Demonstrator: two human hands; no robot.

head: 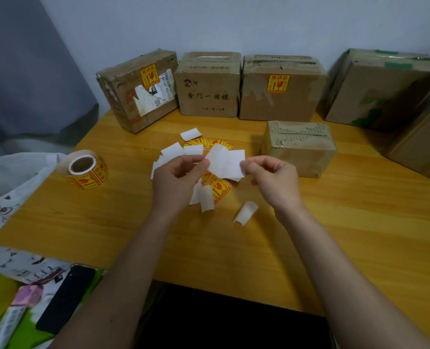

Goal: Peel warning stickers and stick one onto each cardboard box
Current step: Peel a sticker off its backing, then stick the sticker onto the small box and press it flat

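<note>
My left hand [177,178] and my right hand [274,180] each pinch one side of a sticker piece [225,162] above the table, its white back facing me. Under it lies a heap of yellow-and-red warning stickers [217,188] and white backing papers [173,151]. A sticker roll [85,170] lies at the left. Along the wall stand several cardboard boxes: the left box [138,89] and the third box [281,89] carry a warning sticker, the second box [208,84] shows none. A small box [299,147] sits just beyond my right hand.
A big box [382,89] and another box [420,144] crowd the table's right back corner. A curled backing paper [246,212] lies near my right wrist. A dark phone [65,298] and patterned cloth [10,197] lie off the table's left edge.
</note>
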